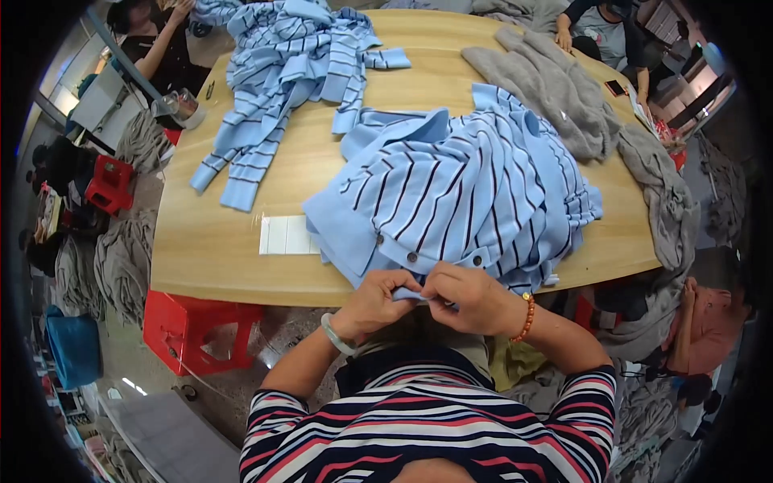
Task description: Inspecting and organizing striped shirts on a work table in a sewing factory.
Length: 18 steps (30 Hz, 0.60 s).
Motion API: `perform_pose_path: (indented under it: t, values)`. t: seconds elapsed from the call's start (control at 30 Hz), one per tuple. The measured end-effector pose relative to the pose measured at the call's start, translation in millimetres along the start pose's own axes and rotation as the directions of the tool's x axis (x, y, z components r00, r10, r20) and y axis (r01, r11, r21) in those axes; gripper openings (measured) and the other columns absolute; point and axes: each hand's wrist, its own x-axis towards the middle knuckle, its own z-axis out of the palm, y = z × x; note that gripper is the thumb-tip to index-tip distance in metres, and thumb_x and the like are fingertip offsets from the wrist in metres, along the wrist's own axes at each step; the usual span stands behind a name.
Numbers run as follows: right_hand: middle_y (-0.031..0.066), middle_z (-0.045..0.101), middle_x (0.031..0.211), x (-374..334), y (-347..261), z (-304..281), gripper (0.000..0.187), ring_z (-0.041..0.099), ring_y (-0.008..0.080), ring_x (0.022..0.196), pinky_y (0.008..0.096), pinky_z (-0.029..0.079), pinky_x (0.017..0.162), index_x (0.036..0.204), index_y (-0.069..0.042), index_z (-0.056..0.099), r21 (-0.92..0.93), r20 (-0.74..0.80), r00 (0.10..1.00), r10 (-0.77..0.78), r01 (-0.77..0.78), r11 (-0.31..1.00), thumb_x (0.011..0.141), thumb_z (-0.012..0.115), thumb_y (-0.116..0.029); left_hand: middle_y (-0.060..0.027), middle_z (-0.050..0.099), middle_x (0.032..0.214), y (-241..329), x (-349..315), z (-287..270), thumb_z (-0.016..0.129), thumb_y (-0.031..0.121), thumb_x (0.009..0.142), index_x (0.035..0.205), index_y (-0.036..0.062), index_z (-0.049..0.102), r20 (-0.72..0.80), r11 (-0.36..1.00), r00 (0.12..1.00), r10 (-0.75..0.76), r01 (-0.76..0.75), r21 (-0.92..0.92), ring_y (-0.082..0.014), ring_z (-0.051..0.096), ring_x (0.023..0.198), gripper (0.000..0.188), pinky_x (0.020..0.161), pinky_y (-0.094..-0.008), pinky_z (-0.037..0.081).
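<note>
A light blue knit cardigan with dark stripes lies bunched on the near part of the table, its buttons along the edge closest to me. My left hand pinches a bit of its blue edge just past the table's front rim. Close beside it, my right hand is closed on the same edge, fingertips almost meeting the left ones. Whatever small detail sits between the fingertips is hidden. A white rectangular card or label strip lies left of the cardigan, partly touching its hem.
More striped blue knitwear is heaped at the far left of the wooden table. Grey knit garments run along the right side and hang over the edge. A red stool stands below left. Other people sit around the far corners and right.
</note>
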Motion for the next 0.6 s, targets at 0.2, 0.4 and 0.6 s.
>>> perform_pose_path:
  t: [0.2, 0.4, 0.6]
  values:
    - [0.0124, 0.054, 0.082, -6, 3, 0, 0.014, 0.059, 0.0311, 0.071, 0.0394, 0.049, 0.06, 0.087, -0.003, 0.053, -0.063, -0.043, 0.999, -0.019, 0.017, 0.998, 0.076, 0.062, -0.005, -0.011, 0.067, 0.092, -26, 13, 3, 0.066, 0.015, 0.083, 0.101, -0.002, 0.064, 0.151, 0.404, 0.982, -0.117, 0.186, -0.896, -0.0169, 0.062, 0.078, 0.025, 0.072, -0.0318, 0.049]
    - [0.0144, 0.055, 0.082, -13, 2, 3, 0.013, 0.061, 0.0327, 0.073, 0.0412, 0.049, 0.061, 0.085, -0.001, 0.055, -0.208, -0.037, 0.999, -0.015, 0.007, 0.978, 0.078, 0.06, -0.011, -0.0102, 0.067, 0.085, -27, 22, 6, 0.062, 0.01, 0.088, 0.093, 0.0034, 0.061, -0.079, 0.538, 0.96, -0.269, 0.082, -0.839, -0.0208, 0.063, 0.067, 0.008, 0.069, -0.0354, 0.053]
    - [0.0177, 0.057, 0.084, -13, 4, 5, 0.01, 0.061, 0.0356, 0.073, 0.0423, 0.049, 0.063, 0.081, 0.002, 0.053, -0.221, -0.008, 1.0, 0.012, -0.013, 0.975, 0.079, 0.056, -0.007, -0.0056, 0.067, 0.092, -4, 15, 13, 0.065, 0.004, 0.085, 0.108, 0.0013, 0.061, -0.16, 0.632, 0.981, -0.11, -0.056, -0.773, -0.0173, 0.065, 0.082, 0.023, 0.076, -0.0292, 0.052]
